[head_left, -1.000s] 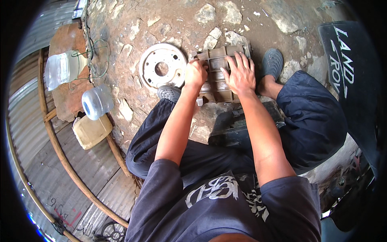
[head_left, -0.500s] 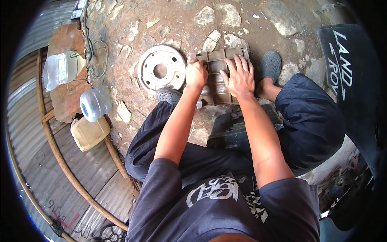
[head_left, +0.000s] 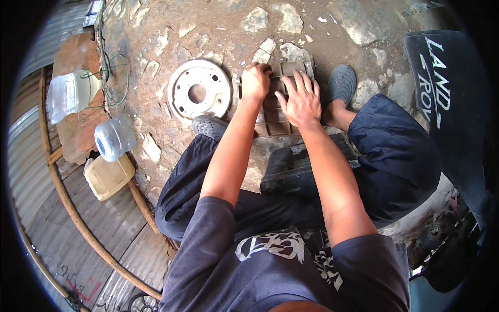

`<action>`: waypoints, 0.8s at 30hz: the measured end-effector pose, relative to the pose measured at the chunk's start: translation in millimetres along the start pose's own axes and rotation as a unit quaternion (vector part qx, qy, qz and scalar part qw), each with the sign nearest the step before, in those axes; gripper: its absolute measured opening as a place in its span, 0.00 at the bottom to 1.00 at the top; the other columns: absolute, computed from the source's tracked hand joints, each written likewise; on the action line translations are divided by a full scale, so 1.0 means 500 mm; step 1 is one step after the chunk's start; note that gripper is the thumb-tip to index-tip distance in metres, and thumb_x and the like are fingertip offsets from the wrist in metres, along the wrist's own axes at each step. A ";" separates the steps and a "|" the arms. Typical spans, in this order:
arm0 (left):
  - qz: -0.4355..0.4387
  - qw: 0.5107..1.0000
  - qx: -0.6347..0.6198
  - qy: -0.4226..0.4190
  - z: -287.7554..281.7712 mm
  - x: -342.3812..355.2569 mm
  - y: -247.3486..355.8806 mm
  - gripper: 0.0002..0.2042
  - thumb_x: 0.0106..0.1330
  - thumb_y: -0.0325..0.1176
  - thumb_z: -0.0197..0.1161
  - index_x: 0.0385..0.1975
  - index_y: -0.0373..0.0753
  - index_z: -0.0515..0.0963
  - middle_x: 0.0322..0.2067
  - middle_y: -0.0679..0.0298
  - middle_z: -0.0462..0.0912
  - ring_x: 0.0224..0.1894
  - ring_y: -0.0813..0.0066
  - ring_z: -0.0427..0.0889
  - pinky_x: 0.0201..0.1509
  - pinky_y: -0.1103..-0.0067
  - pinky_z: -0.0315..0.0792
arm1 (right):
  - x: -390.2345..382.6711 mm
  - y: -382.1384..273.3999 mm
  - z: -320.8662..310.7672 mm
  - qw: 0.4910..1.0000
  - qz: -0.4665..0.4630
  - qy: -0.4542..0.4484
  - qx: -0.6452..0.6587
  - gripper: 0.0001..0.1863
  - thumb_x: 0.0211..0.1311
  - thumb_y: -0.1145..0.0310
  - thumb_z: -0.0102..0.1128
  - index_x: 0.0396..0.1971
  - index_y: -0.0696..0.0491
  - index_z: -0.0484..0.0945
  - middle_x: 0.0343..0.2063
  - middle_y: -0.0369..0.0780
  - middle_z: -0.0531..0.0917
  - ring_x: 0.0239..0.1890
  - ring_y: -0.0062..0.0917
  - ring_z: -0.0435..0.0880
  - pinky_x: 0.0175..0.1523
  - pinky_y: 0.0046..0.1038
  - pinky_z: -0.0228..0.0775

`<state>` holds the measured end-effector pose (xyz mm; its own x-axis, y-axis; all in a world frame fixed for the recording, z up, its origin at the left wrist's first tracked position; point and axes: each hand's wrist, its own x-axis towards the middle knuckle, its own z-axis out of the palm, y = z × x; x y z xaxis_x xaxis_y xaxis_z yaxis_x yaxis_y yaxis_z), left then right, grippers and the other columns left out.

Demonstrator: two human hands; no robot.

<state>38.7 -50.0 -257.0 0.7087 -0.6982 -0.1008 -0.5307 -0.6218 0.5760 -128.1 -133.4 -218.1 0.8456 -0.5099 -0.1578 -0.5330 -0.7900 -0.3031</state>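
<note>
A brown-grey ribbed metal casing (head_left: 275,118), with raised ribs forming square pockets, lies on the ground between my feet. My left hand (head_left: 255,83) is closed in a fist over its far left part. Something dark shows at those fingers, too hidden to name. My right hand (head_left: 301,101) rests on the casing's right half, fingers spread and palm down. Left of the casing, near my left hand, lies a round pale metal disc (head_left: 179,93) with a large centre hole and smaller holes around it.
My sandalled feet flank the casing. A black box-like object (head_left: 280,179) sits close before me. Leftward are a clear plastic container (head_left: 65,96), a water bottle (head_left: 117,138), a yellowish jerrycan (head_left: 109,177) and a green wire (head_left: 125,78). A black lettered panel (head_left: 442,104) stands right. Stones stud the dirt floor.
My left fist has slid away from me and to the right across the casing. My right hand keeps its place on it. The whole view has shifted slightly.
</note>
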 end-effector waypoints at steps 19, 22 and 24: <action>-0.040 0.986 0.092 -0.133 0.013 0.112 -0.047 0.09 0.67 0.38 0.74 0.43 0.46 0.93 0.41 0.49 0.92 0.46 0.48 0.92 0.56 0.63 0.85 | 0.005 -0.015 -0.010 0.999 -0.009 0.011 0.033 0.29 0.73 0.45 0.63 0.68 0.41 0.75 0.73 0.44 0.72 0.78 0.40 0.65 0.80 0.54 0.53; -0.026 0.973 0.143 -0.178 0.013 0.131 -0.034 0.13 0.71 0.48 0.70 0.43 0.48 0.93 0.43 0.52 0.92 0.46 0.52 0.92 0.54 0.64 0.85 | 0.002 -0.011 -0.004 0.999 -0.008 0.018 0.025 0.29 0.74 0.45 0.62 0.69 0.41 0.75 0.73 0.44 0.72 0.78 0.41 0.65 0.81 0.54 0.53; -0.008 0.973 0.110 -0.204 0.001 0.115 -0.033 0.11 0.71 0.45 0.70 0.43 0.48 0.93 0.43 0.53 0.92 0.45 0.52 0.92 0.54 0.63 0.85 | -0.002 -0.004 -0.006 1.000 -0.006 0.015 0.024 0.29 0.74 0.45 0.62 0.68 0.41 0.75 0.73 0.44 0.72 0.78 0.41 0.65 0.80 0.54 0.53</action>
<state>88.1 -80.1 -273.0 0.4986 -0.7425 -0.4473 -0.6389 -0.6635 0.3893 -128.0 -132.6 -214.5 0.8498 -0.5118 -0.1258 -0.5207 -0.7786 -0.3502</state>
